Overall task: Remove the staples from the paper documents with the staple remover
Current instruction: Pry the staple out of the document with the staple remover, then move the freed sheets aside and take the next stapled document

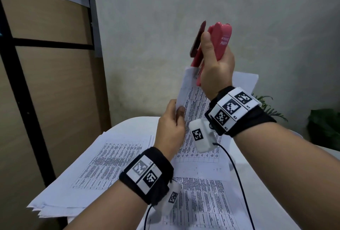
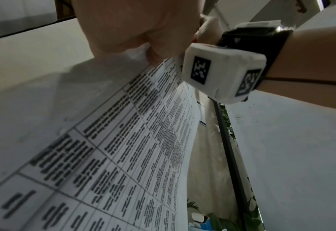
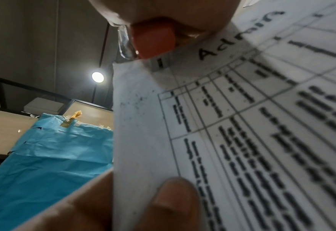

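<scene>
Fingers of the right hand (image 1: 214,67) are curling tightly round a pink stapler-shaped staple remover (image 1: 219,42), the thumb lying along its near side and the tool standing nearly upright above the table (image 1: 272,183). Its lower end is meeting the top corner of a printed document (image 1: 193,99) that is being held up off the table; in the right wrist view the tool's red-pink tip (image 3: 153,40) is sitting right at the paper's upper edge beside a small dark mark, though whether that mark is a staple I cannot tell.

The left hand (image 1: 171,128) is pinching the same document at its left edge, thumb (image 3: 173,201) pressing on the printed face and the other fingers going behind the sheet, where they are hidden. In the left wrist view the palm is closing over the paper's edge.

More printed sheets are lying flat on the white table: one stack (image 1: 95,165) is overhanging the table's left edge, and another page (image 1: 202,205) is lying along the near edge beneath both forearms. Black wristbands carrying square coded markers are wrapping both wrists, each with a white camera box, and thin black cables are trailing down from the boxes.
</scene>
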The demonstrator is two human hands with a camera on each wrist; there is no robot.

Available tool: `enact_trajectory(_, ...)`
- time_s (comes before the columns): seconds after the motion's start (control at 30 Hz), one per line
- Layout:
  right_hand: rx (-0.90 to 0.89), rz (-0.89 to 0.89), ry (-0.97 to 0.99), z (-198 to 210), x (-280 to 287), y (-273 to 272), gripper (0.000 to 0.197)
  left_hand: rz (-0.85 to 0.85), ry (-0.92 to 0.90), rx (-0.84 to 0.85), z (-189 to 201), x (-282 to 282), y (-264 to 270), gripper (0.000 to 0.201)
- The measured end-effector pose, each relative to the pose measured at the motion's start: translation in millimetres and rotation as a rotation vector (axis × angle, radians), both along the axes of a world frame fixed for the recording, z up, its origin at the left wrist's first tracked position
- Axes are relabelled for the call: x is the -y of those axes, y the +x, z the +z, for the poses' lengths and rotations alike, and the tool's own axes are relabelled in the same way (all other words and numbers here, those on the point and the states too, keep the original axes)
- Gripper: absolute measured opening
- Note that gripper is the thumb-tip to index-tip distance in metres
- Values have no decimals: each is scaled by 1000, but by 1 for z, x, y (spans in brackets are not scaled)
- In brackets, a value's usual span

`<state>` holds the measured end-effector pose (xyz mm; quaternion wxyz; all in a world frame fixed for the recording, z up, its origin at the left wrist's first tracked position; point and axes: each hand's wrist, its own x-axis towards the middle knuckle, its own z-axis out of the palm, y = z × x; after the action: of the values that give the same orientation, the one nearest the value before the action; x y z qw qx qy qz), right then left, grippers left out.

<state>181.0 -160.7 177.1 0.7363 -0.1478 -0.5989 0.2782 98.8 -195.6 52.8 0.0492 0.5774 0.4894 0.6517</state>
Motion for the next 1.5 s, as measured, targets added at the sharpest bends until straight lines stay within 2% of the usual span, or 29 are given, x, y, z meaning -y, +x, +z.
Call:
enact_trajectory(0.07, -34, -5, -1, 1, 1, 4, 32, 6, -16, 27, 9, 2, -2, 14)
enact_trajectory(0.17, -193, -44, 1, 6, 0, 17, 24, 3, -68, 119, 24, 0, -17, 16)
enact_trajectory(0.23, -283, -90, -33, 9, -4, 30, 19, 65, -81, 101, 34, -1, -35, 11)
enact_trajectory(0.3, -282, -142, -107, 8, -13, 45, 20, 123, -125, 94, 45, -3, -58, 15)
enact_trajectory(0.37, -137, -211, -235, -1, -25, 61, 28, 147, -219, 149, 57, -5, -86, 17)
enact_trajectory(0.47, 225, -259, -502, -27, -42, 85, 40, 198, -366, 180, 64, -9, -137, 28)
enact_trajectory(0.57, 677, -261, -709, -67, -57, 102, 48, 307, -540, 128, 51, -11, -174, 26)
enact_trajectory(0.67, 1062, -323, -898, -116, -75, 112, 60, 454, -771, -81, 25, -7, -194, 19)
enact_trajectory(0.73, 1128, -311, -1026, -144, -80, 117, 60, 498, -900, -164, 5, -5, -205, 23)
enact_trajectory(0.8, 1155, -304, -1136, -159, -78, 119, 49, 526, -971, -172, -14, -6, -216, 28)
enact_trajectory(0.9, 1424, -404, -1100, -171, -77, 121, 38, 558, -1003, -147, -33, -10, -232, 27)
enact_trajectory(1.0, 1507, -463, -1086, -175, -81, 124, 33, 594, -1036, -155, -45, -14, -246, 22)
enact_trajectory(1.07, 1564, -498, -1056, -177, -84, 125, 37, 621, -1065, -167, -50, -17, -251, 24)
enact_trajectory(1.17, 1695, -517, -964, -179, -85, 127, 43, 684, -1117, -213, -55, -24, -246, 40)
enact_trajectory(1.23, 1749, -532, -922, -180, -87, 129, 45, 707, -1121, -313, -56, -30, -233, 46)
enact_trajectory(1.3, 1796, -608, -867, -179, -91, 129, 59, 646, -1081, -433, -55, -36, -213, 41)
enact_trajectory(1.37, 1709, -710, -799, -180, -101, 124, 78, 506, -1057, -518, -54, -42, -187, 27)
enact_trajectory(1.43, 1703, -615, -764, -183, -102, 113, 92, 345, -1101, -568, -56, -46, -158, 23)
enact_trajectory(1.5, 1768, -430, -794, -189, -93, 100, 102, 212, -1207, -623, -59, -47, -129, 29)
